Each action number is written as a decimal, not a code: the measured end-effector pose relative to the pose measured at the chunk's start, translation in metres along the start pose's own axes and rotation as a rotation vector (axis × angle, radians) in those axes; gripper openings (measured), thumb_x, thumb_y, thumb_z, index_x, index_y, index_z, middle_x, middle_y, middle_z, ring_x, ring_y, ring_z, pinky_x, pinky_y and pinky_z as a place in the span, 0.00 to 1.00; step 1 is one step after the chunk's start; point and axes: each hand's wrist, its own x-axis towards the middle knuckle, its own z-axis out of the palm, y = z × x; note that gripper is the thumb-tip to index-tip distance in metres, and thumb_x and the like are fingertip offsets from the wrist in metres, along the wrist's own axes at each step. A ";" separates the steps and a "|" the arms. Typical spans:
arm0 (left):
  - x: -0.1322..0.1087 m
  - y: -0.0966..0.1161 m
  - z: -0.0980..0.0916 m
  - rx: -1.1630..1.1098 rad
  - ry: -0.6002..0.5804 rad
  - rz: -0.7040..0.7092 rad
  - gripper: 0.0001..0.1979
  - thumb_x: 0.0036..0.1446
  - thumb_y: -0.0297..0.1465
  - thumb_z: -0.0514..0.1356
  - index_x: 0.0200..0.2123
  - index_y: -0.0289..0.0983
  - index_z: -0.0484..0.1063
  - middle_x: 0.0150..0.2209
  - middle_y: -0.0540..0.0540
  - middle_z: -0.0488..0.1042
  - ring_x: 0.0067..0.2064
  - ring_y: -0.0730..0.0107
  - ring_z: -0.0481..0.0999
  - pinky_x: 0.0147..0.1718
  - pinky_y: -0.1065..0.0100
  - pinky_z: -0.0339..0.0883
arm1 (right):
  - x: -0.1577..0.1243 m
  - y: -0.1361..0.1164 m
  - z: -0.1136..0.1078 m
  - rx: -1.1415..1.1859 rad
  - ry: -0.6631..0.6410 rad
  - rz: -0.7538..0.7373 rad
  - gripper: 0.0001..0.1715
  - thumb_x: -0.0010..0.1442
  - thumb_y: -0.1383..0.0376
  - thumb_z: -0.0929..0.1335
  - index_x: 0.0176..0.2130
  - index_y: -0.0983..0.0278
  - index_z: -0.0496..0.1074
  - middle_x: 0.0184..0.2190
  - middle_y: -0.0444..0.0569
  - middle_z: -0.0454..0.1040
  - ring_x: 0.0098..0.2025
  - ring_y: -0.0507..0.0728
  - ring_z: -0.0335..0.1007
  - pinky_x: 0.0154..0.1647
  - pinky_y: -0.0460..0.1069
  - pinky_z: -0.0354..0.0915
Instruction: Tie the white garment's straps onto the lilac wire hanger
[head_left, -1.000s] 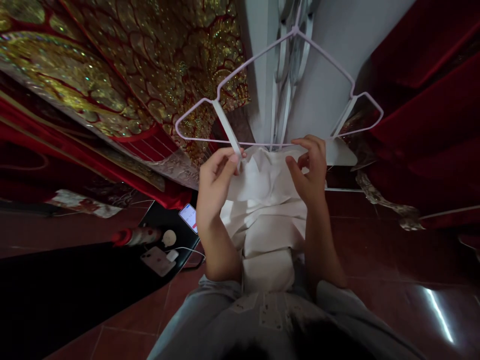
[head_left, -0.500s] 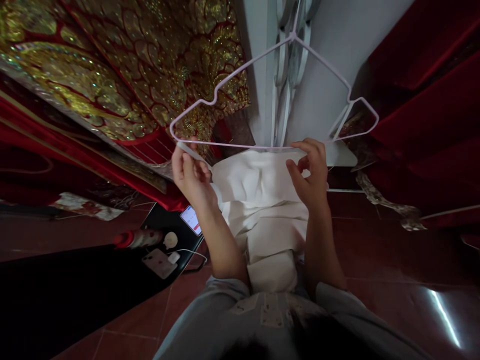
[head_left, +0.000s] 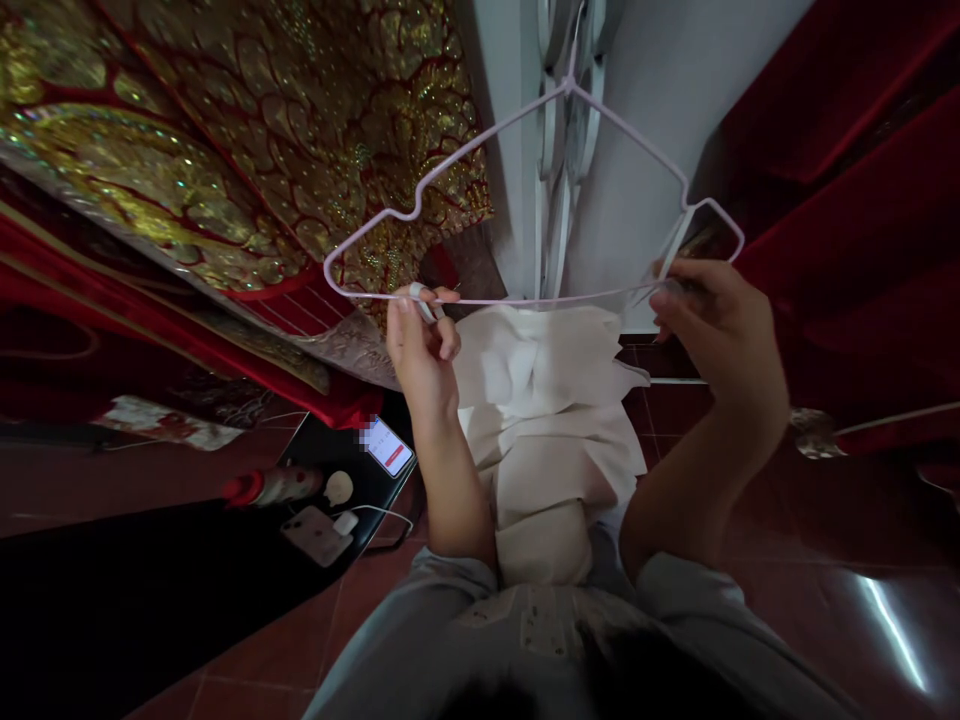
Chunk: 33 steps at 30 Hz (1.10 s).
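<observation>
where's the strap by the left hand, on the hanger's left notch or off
Off: the strap is at the left hand, by the bottom bar of the hanger, and the left notch is bare.

Through my lilac hanger [head_left: 570, 88] I have open room mid-span — a white strap [head_left: 677, 243] bars its right end, gold-sequined fabric [head_left: 360, 110] backs its left. A lit smartphone [head_left: 389, 449] obstructs the black table [head_left: 225, 560] near its right edge.

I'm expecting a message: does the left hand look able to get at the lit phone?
Probably yes: the lit phone lies uncovered near the left forearm, though the left hand would likely have to leave the white strap first.
</observation>
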 end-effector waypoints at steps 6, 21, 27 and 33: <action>0.004 -0.006 -0.003 -0.024 -0.028 0.007 0.26 0.79 0.56 0.71 0.42 0.40 0.76 0.40 0.44 0.84 0.20 0.80 0.49 0.18 0.71 0.44 | 0.030 -0.017 0.015 0.159 0.123 -0.095 0.18 0.67 0.53 0.79 0.56 0.45 0.89 0.54 0.49 0.89 0.27 0.54 0.62 0.22 0.53 0.56; -0.024 0.001 0.036 -0.106 0.118 -0.143 0.20 0.83 0.47 0.67 0.39 0.41 0.76 0.40 0.45 0.84 0.21 0.76 0.48 0.18 0.70 0.47 | -0.032 0.020 0.051 0.138 0.187 -0.287 0.24 0.73 0.49 0.77 0.65 0.47 0.85 0.63 0.53 0.85 0.31 0.52 0.69 0.27 0.51 0.69; -0.023 -0.004 0.026 -0.042 0.203 -0.009 0.08 0.78 0.34 0.66 0.45 0.39 0.85 0.46 0.42 0.89 0.22 0.76 0.55 0.20 0.69 0.49 | -0.031 0.007 0.060 -0.041 0.043 -0.285 0.26 0.78 0.47 0.73 0.69 0.47 0.82 0.57 0.52 0.81 0.32 0.53 0.66 0.33 0.53 0.72; 0.012 -0.001 -0.031 0.143 0.486 0.316 0.12 0.79 0.19 0.66 0.51 0.41 0.88 0.52 0.51 0.89 0.49 0.68 0.86 0.37 0.65 0.67 | -0.036 0.010 0.059 0.024 0.041 -0.288 0.25 0.79 0.47 0.72 0.69 0.46 0.81 0.54 0.50 0.80 0.32 0.53 0.64 0.34 0.53 0.68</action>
